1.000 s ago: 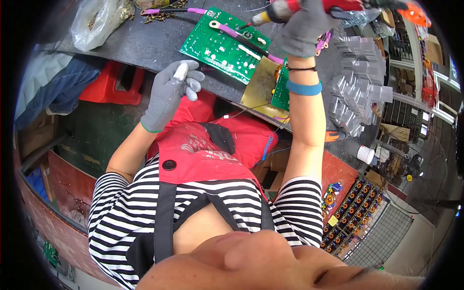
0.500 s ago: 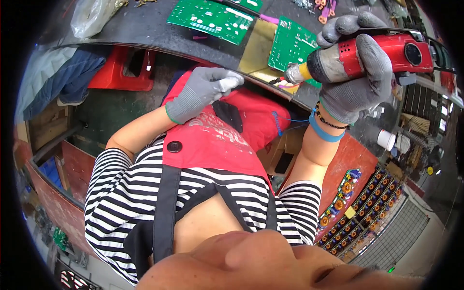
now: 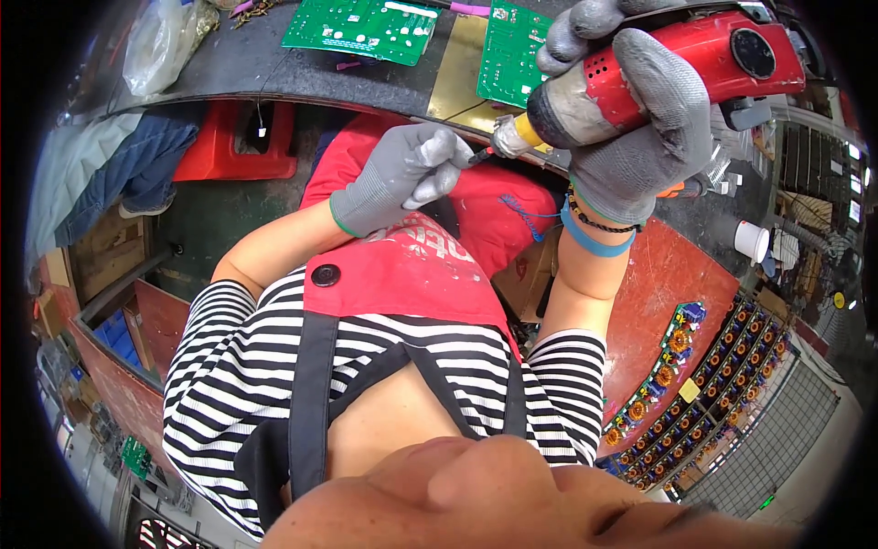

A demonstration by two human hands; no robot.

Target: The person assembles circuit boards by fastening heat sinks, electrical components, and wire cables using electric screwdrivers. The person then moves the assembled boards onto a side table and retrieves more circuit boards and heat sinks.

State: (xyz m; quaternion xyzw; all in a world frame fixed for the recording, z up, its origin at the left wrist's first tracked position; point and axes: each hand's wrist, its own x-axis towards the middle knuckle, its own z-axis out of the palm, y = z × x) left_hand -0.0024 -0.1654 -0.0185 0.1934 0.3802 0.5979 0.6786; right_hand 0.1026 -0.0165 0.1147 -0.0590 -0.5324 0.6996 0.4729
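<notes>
My right hand [image 3: 654, 128], in a grey coated glove, wraps around a red cordless power screwdriver [image 3: 718, 69] with a dark, worn front and a taped nose. Its thin dark bit [image 3: 479, 156] points left, out over the bench edge. My left hand [image 3: 402, 174], gloved the same way, is held over my red apron [image 3: 393, 274]. Its thumb and fingers are pinched close together right at the bit's tip. Whatever lies between those fingertips is too small to make out. Beyond the screwdriver lies a green circuit board [image 3: 508, 59], beside a second green board [image 3: 361, 32].
A yellowish plate [image 3: 462, 69] lies on the dark bench [image 3: 247, 69] between the boards. At the far left sits a clear plastic bag [image 3: 165, 46]. Rows of boards with copper coils [image 3: 722, 384] stand at the lower right, near a white cup [image 3: 752, 242]. A red stool [image 3: 238, 146] is under the bench.
My right hand has brought the power screwdriver left, so its bit is now at my left fingertips. My left hand has shifted slightly right. The whole view has shifted a little.
</notes>
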